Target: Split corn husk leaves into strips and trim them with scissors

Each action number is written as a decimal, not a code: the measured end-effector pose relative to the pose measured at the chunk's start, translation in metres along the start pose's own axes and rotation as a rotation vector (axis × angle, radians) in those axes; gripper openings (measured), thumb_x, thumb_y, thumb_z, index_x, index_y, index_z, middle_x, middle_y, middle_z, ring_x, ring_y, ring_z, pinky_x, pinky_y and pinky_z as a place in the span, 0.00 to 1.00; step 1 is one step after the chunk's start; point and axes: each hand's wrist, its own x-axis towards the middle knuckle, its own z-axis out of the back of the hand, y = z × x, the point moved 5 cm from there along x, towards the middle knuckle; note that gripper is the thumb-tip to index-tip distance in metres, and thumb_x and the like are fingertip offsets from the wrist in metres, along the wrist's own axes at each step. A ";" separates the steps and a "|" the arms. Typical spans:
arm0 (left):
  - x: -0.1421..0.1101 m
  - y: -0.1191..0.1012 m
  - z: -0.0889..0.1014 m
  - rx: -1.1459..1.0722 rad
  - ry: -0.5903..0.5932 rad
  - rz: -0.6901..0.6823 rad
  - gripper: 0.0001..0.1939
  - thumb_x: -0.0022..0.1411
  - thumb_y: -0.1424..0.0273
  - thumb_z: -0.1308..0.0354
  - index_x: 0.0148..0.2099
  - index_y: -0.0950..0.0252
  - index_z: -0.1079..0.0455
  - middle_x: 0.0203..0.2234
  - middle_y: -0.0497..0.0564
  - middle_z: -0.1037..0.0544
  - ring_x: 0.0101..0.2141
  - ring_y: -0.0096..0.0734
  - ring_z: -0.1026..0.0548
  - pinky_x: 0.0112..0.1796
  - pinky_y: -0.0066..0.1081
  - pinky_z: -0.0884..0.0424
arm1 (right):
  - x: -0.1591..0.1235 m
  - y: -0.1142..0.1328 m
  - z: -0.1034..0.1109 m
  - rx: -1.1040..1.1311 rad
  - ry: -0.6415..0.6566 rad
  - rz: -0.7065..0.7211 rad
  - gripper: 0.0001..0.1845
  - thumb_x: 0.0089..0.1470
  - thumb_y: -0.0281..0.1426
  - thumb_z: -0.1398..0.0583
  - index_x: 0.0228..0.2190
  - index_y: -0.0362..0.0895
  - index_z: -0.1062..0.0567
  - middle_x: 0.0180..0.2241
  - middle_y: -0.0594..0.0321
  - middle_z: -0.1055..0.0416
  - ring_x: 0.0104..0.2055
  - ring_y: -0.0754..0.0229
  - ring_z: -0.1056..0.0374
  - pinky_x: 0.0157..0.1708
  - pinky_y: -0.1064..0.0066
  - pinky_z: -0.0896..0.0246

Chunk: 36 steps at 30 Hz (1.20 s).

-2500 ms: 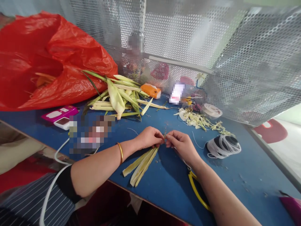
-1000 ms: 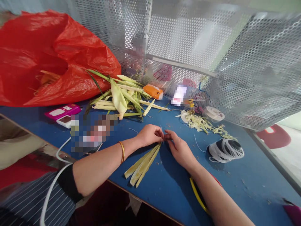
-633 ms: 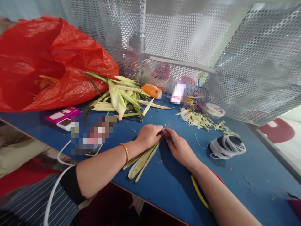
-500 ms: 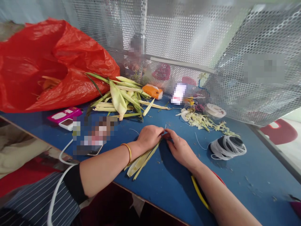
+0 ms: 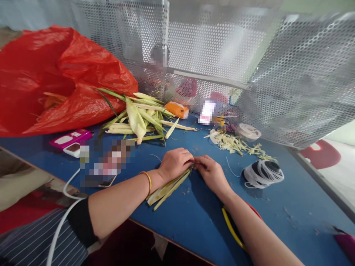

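Note:
My left hand [image 5: 177,162] is closed on the gathered top of a small bundle of corn husk strips [image 5: 170,190], whose flat ends fan toward the table's front edge. Fingertips of my right hand [image 5: 209,170] pinch together right against the left fingers. What sits between them is hidden; a thin pale thread showed there a moment ago. Under my right forearm lies a tool with yellow and red handles [image 5: 233,229], its head covered. A spool of white cord [image 5: 263,173] rests to the right, with a loose thread end [image 5: 233,166] beside it.
Corn husks [image 5: 138,120] are heaped at the back left before a big red plastic bag [image 5: 83,81]. Husk scraps [image 5: 235,142] and a roll of tape [image 5: 249,131] lie at the back right. A perforated metal screen [image 5: 210,51] borders the blue table [image 5: 177,225]. A white cable [image 5: 65,214] crosses my left sleeve.
My left hand has rolled over the bundle's top, and the husk ends have swung left, partly under the wrist. My right fingers have closed in against the left ones.

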 end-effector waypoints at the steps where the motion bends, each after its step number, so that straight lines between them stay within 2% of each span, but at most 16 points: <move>1: 0.000 0.000 0.000 -0.006 -0.009 -0.011 0.03 0.61 0.71 0.40 0.34 0.62 0.26 0.31 0.47 0.21 0.36 0.32 0.26 0.36 0.29 0.35 | 0.000 0.001 0.000 -0.002 -0.003 -0.003 0.11 0.52 0.28 0.45 0.31 0.48 0.22 0.31 0.61 0.28 0.35 0.57 0.31 0.37 0.67 0.37; 5: 0.000 -0.002 0.001 -0.028 -0.046 -0.036 0.04 0.61 0.72 0.40 0.33 0.62 0.26 0.30 0.47 0.21 0.35 0.31 0.26 0.35 0.29 0.35 | 0.000 -0.002 0.002 0.009 -0.031 -0.047 0.07 0.49 0.28 0.43 0.24 0.47 0.25 0.27 0.63 0.31 0.31 0.58 0.33 0.33 0.68 0.40; 9: 0.000 0.000 0.003 -0.085 -0.068 0.014 0.03 0.59 0.73 0.38 0.32 0.62 0.25 0.30 0.46 0.20 0.34 0.30 0.25 0.36 0.28 0.34 | 0.001 -0.006 0.004 0.092 -0.061 -0.109 0.06 0.51 0.30 0.43 0.26 0.47 0.26 0.27 0.64 0.31 0.26 0.60 0.34 0.29 0.69 0.41; 15: 0.001 0.003 0.005 -0.139 -0.089 0.062 0.03 0.58 0.73 0.38 0.32 0.62 0.25 0.30 0.46 0.20 0.34 0.30 0.25 0.37 0.28 0.34 | 0.000 -0.004 0.007 0.059 -0.093 -0.112 0.06 0.52 0.32 0.43 0.26 0.46 0.27 0.26 0.63 0.29 0.29 0.58 0.33 0.31 0.68 0.41; 17: 0.001 0.003 0.005 -0.136 -0.098 0.057 0.03 0.59 0.73 0.38 0.32 0.62 0.25 0.29 0.46 0.20 0.34 0.30 0.25 0.36 0.28 0.34 | 0.000 -0.006 0.006 0.084 -0.089 -0.145 0.06 0.53 0.33 0.44 0.28 0.46 0.28 0.26 0.63 0.29 0.28 0.59 0.33 0.30 0.68 0.41; 21: 0.001 0.000 0.005 -0.095 -0.112 0.002 0.04 0.60 0.73 0.40 0.32 0.62 0.26 0.30 0.47 0.20 0.34 0.30 0.25 0.36 0.28 0.34 | 0.000 -0.007 0.003 0.175 -0.070 -0.130 0.12 0.53 0.33 0.44 0.40 0.46 0.25 0.33 0.62 0.29 0.29 0.60 0.31 0.32 0.67 0.37; 25: 0.000 -0.003 0.003 -0.059 -0.108 -0.048 0.06 0.62 0.73 0.42 0.32 0.63 0.26 0.30 0.48 0.21 0.35 0.31 0.25 0.36 0.28 0.34 | 0.002 -0.002 0.002 0.083 -0.012 -0.046 0.09 0.51 0.32 0.42 0.30 0.47 0.21 0.29 0.62 0.31 0.31 0.58 0.33 0.34 0.67 0.38; 28: 0.000 -0.004 0.004 -0.091 -0.121 -0.042 0.04 0.61 0.73 0.40 0.32 0.63 0.26 0.30 0.47 0.20 0.34 0.30 0.25 0.35 0.28 0.34 | 0.002 -0.003 0.004 0.082 -0.025 -0.077 0.07 0.50 0.33 0.41 0.25 0.47 0.22 0.26 0.63 0.31 0.29 0.58 0.35 0.31 0.68 0.40; 36: 0.002 -0.002 0.007 -0.153 -0.125 0.024 0.05 0.60 0.71 0.38 0.31 0.62 0.25 0.29 0.47 0.20 0.33 0.30 0.25 0.36 0.28 0.34 | 0.000 -0.009 0.006 0.163 -0.070 -0.225 0.09 0.52 0.36 0.42 0.27 0.45 0.26 0.23 0.64 0.28 0.26 0.60 0.35 0.29 0.69 0.42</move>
